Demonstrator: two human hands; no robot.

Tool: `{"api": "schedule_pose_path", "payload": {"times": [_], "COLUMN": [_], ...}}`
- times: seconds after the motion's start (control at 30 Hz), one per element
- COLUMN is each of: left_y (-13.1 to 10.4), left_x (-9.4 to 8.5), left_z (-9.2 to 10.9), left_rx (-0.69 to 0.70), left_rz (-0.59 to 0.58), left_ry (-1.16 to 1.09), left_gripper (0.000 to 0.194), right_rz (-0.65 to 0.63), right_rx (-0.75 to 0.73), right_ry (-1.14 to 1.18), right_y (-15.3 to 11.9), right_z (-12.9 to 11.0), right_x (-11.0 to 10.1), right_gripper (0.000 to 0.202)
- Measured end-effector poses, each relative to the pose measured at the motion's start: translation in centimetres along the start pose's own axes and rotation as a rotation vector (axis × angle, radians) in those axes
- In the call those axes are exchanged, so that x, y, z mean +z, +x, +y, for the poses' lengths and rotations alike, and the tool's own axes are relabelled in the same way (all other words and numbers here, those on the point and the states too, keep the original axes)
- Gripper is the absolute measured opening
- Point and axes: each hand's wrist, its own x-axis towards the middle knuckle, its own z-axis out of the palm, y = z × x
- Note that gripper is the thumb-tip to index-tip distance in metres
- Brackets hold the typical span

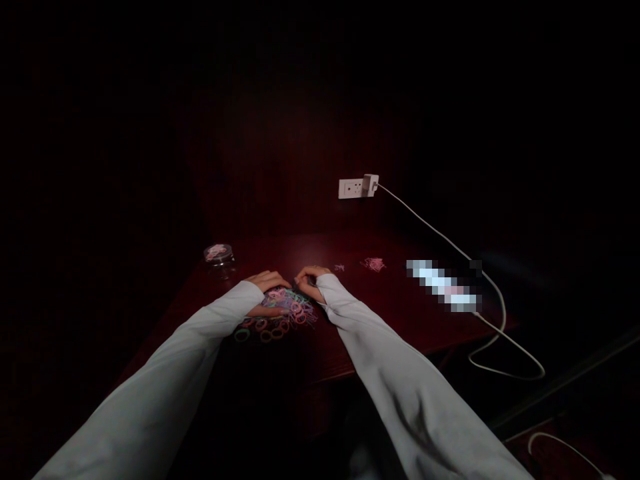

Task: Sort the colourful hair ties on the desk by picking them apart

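Observation:
A pile of colourful hair ties (pixel 298 311), with larger rings and thin loops mixed together, lies on the dark red table. Over its left side rests my left hand (pixel 267 278), thumb and fingers apart around part of the pile. My right hand (pixel 311 279) is at the pile's far right edge, its fingers curled in a pinch. Whatever is between those fingertips is too small and dark to make out. Right of it lie a tiny cluster of purplish-pink bands (pixel 339 267) and a bigger heap of pink bands (pixel 374 265).
A clear round jar (pixel 220 260) with something pinkish at its top stands at the back left. On the right lies a blurred-out bright device (pixel 445 287) on a white cable (pixel 430 225), which runs to a charger (pixel 371 185) in the wall socket (pixel 349 189). The surroundings are dark.

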Motion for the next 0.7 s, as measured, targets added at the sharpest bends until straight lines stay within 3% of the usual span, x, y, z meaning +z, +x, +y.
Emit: {"api": "schedule_pose_path", "payload": {"times": [0.23,0.4,0.7], "left_y": [0.3,0.3,0.3], "left_x": [0.3,0.5,0.7], "left_z": [0.0,-0.2,-0.3], "left_rx": [-0.012,-0.010,0.001], "left_rz": [-0.009,-0.008,0.015], "left_ry": [0.038,-0.009,-0.040], "left_gripper": [0.059,0.060,0.061], "right_rz": [-0.156,-0.144,-0.072], "right_rx": [-0.062,-0.094,-0.001], "right_ry": [0.090,0.046,0.149], "right_y": [-0.4,-0.6,0.3], "right_z": [-0.9,-0.4,0.5], "right_x": [0.1,-0.2,0.1], "right_gripper": [0.012,0.013,0.004]}}
